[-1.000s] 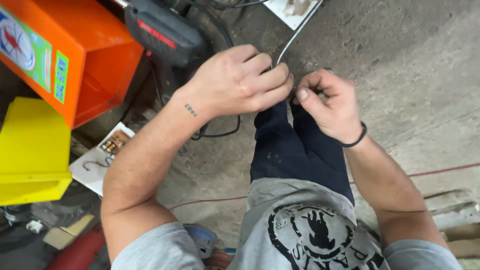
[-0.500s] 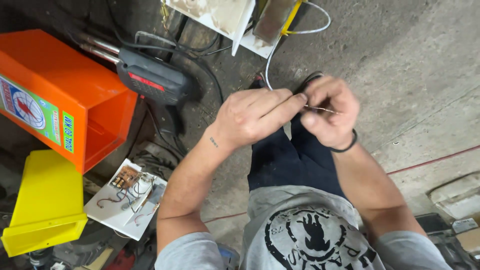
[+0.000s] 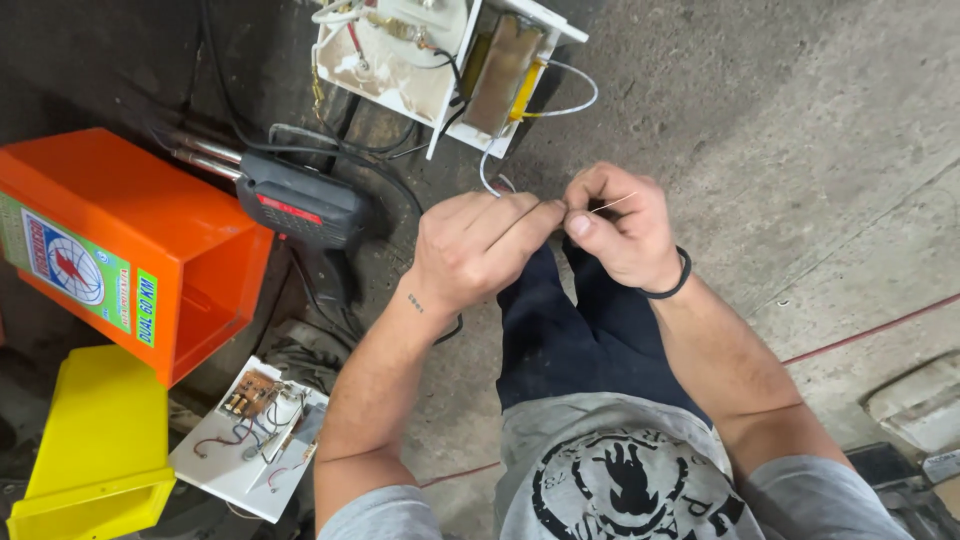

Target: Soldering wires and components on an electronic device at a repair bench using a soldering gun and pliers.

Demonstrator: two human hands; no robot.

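Concrete floor [image 3: 800, 150], grey and stained, darker and oily on the left side. Person sits over it in dark trousers and a grey printed shirt, both hands raised in front of the knees.

Left hand [image 3: 470, 250]: fingers curled, thumb and forefinger pinched shut at the tip, meeting the right hand. Right hand [image 3: 620, 230]: fingers closed, thumb and forefinger pinching a thin wire [image 3: 612, 204]; a short bare end sticks out up and to the right of the knuckles. Cannot tell whether the left pinch is on the same wire or just touching the right fingertips. Black band on the right wrist.

Just above the hands: an opened white electrical housing [image 3: 400, 70] with a brownish flat part [image 3: 500, 60] inside, plus yellow and white leads; one white lead [image 3: 490, 175] loops down toward the hands.

Left of the hands: black soldering gun [image 3: 300, 205] with a red stripe, lying on the floor, black cable trailing. Beside it an orange plastic bin [image 3: 130, 240] on its side, open end facing right. Yellow bin [image 3: 90, 440] lower left. White plate with a small circuit board [image 3: 252, 392] and loose wires next to the left forearm.
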